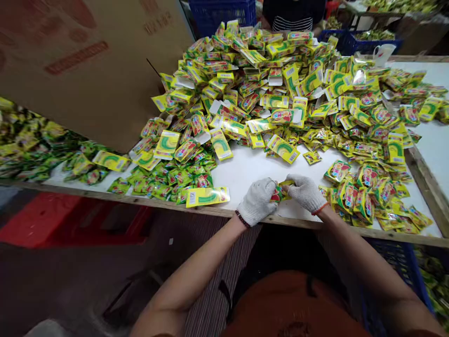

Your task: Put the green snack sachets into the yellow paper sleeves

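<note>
My left hand (257, 201), in a white knit glove, is closed around a small green and red candy box (276, 194) near the table's front edge. My right hand (306, 193), also gloved, pinches at the box's yellow end; whether its fingertips grip a flap or a sachet is hard to tell. Left of my hands lies a flattened yellow box (207, 197). Beside it sits a heap of green sachets (175, 175). To the right, several filled boxes (347, 194) rest on yellow sachets (394, 213).
A large pile of yellow boxes (259, 89) covers the table's back. A big cardboard carton (94, 61) stands at left, a white jug (383, 54) at back right. Blue crates (224, 16) and a person (293, 16) are beyond. A red stool (45, 222) stands below left.
</note>
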{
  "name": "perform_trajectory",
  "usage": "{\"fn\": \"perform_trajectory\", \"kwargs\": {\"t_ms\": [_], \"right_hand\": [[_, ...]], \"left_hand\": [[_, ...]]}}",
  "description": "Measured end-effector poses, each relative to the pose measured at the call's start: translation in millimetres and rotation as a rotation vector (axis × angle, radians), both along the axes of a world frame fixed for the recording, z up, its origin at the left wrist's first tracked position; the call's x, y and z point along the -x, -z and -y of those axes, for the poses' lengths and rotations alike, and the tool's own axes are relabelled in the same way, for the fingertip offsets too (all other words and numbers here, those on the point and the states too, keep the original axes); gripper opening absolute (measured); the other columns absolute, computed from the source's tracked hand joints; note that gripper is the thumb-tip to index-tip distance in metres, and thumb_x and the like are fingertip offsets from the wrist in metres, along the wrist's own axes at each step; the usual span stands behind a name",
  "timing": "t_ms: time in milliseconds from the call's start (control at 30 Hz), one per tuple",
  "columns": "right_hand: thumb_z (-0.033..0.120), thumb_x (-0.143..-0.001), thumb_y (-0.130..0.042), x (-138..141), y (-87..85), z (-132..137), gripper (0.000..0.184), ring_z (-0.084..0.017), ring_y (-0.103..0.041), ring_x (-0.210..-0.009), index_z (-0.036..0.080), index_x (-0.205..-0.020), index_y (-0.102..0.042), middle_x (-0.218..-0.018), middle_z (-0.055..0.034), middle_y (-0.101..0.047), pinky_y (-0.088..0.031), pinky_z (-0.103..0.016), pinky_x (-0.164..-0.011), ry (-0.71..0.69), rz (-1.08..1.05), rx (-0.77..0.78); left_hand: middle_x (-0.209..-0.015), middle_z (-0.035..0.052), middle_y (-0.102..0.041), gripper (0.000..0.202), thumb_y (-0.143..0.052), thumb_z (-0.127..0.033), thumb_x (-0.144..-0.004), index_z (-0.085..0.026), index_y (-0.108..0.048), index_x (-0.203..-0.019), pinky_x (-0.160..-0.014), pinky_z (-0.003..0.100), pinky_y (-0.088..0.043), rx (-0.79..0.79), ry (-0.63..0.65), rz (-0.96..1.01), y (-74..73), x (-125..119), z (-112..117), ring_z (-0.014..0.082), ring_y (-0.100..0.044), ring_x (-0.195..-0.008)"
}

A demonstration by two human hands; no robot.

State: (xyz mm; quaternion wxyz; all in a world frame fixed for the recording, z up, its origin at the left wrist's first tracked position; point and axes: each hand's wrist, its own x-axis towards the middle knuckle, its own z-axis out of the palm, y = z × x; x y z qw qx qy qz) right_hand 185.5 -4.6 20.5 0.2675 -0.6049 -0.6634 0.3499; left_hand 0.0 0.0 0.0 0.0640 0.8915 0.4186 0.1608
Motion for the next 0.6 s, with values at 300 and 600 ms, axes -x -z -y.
{"fn": "perform_trajectory", "kwargs": {"t_ms": [300, 600], "right_hand": [[0.038, -0.077, -0.056, -0.5, 2.3, 3.0, 0.02, -0.013, -0.055, -0.052, 0.019, -0.081, -0.059, -0.061, 0.0025, -0.058, -0.04, -0.022, -0.049, -0.046, -0.222, 0.277], [0.025, -0.074, -0.058, 3.4, 3.6, 4.4, 0.01, -0.012, -0.047, -0.062, 0.019, -0.067, -0.053, -0.062, 0.0024, -0.054, -0.031, -0.024, -0.056, 0.023, 0.092, -0.061]], "left_hand": [[-0.112, 0.0156, -0.063, 0.048, -0.064, -0.021, -0.076, -0.009, -0.055, -0.121, -0.093, 0.042, -0.051, 0.015, 0.049, 0.012, 6.2, 2.3, -2.5, 0.029, -0.06, -0.104], [-0.113, 0.0156, -0.063, 0.048, -0.06, -0.022, -0.08, -0.009, -0.053, -0.126, -0.086, 0.043, -0.051, -0.046, 0.065, -0.052, 3.3, 1.5, -1.2, 0.0298, -0.061, -0.103]]}}
